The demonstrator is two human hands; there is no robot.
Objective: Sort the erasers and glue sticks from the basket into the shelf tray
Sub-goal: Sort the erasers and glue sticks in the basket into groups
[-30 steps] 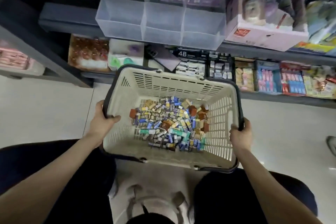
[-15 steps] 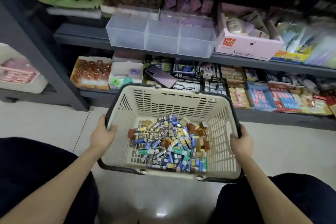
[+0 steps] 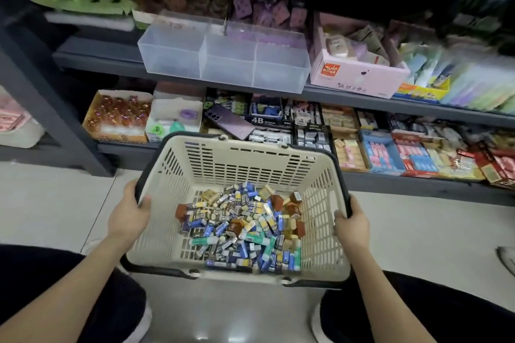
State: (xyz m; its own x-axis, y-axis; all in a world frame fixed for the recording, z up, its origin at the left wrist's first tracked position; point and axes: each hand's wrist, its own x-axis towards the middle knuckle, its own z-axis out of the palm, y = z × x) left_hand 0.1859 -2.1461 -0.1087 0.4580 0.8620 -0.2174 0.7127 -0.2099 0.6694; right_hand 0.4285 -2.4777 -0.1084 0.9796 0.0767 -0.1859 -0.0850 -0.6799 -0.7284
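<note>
I hold a cream plastic basket (image 3: 245, 159) with dark handles over the floor, between my knees. My left hand (image 3: 129, 213) grips its left rim and my right hand (image 3: 351, 224) grips its right rim. A pile of small erasers and glue sticks (image 3: 242, 227) in blue, yellow, brown and green wrappers covers the basket's bottom. On the shelf above and behind the basket sits a clear tray (image 3: 224, 62) with three compartments side by side, all holding nothing.
A pink cardboard box (image 3: 356, 75) stands right of the tray. The lower shelf (image 3: 390, 178) holds boxes of erasers, a purple phone (image 3: 230, 121) and an orange box (image 3: 118, 115). A dark shelf post (image 3: 53, 108) stands at left. Pale tiled floor (image 3: 432, 231) lies around me.
The view has tilted up and nearer the shelves, so the clear tray sits lower in view. Both hands keep the same grip on the basket.
</note>
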